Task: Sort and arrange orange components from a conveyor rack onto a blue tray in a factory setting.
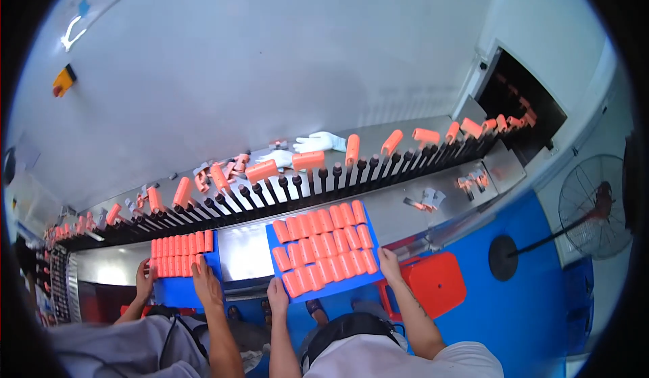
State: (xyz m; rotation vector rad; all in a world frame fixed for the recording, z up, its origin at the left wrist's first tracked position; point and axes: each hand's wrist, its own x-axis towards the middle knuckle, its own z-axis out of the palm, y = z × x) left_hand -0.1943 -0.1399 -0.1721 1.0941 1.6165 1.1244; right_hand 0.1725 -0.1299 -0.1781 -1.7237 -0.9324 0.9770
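Between my two hands I hold a blue tray (338,288) by its near left and right edges. Rows of orange-pink, rounded tube-like pieces (329,243) lie across it, some slightly askew. My left hand (277,298) grips the tray's near left corner. At the right edge my right hand (390,267) is closed on the rim, its fingers partly hidden beneath. The tray's far side reaches over the metal ledge, close to a line of black upright holders (323,178). Several holders carry similar orange pieces (308,161) at a tilt.
To my left, a co-worker's hands (206,285) are at a second blue tray (177,291) of orange pieces. White gloves (320,142) lie behind the holders. A red stool (436,287) and a standing fan (595,209) are at the right. The holder line runs into a dark opening (517,101).
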